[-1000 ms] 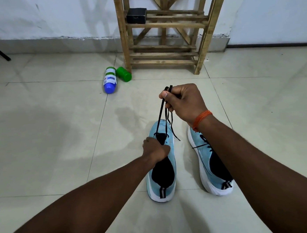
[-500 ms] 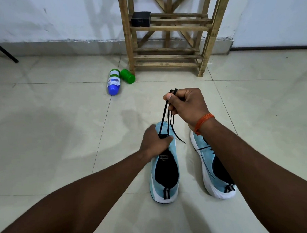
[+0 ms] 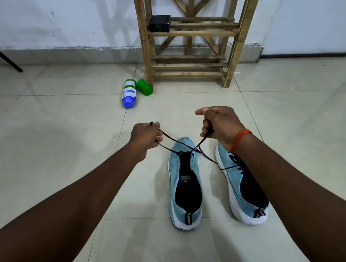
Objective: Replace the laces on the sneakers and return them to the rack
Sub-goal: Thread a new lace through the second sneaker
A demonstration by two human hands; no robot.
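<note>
Sneaker on the left (image 3: 185,183): light blue, white sole, stood on the tiled floor (image 3: 67,158) ahead of me, heel nearest, black tongue bare. Black lace (image 3: 169,139): threaded through its front eyelets only, both ends drawn up and apart. Sneaker on the right (image 3: 229,168): same kind, just beside the first, partly hidden under my right forearm, laced in black. Left hand (image 3: 146,135): fingers curled round one lace end, held out leftward. Right hand (image 3: 219,125): fist closed on the other end; orange thread (image 3: 240,138) at the wrist. Blue-capped bottle (image 3: 129,93) and green container (image 3: 144,87): lay close together farther off. Wooden rack (image 3: 188,66): against the wall, just beside the container. Black box (image 3: 159,25): on a rack shelf, left end.
</note>
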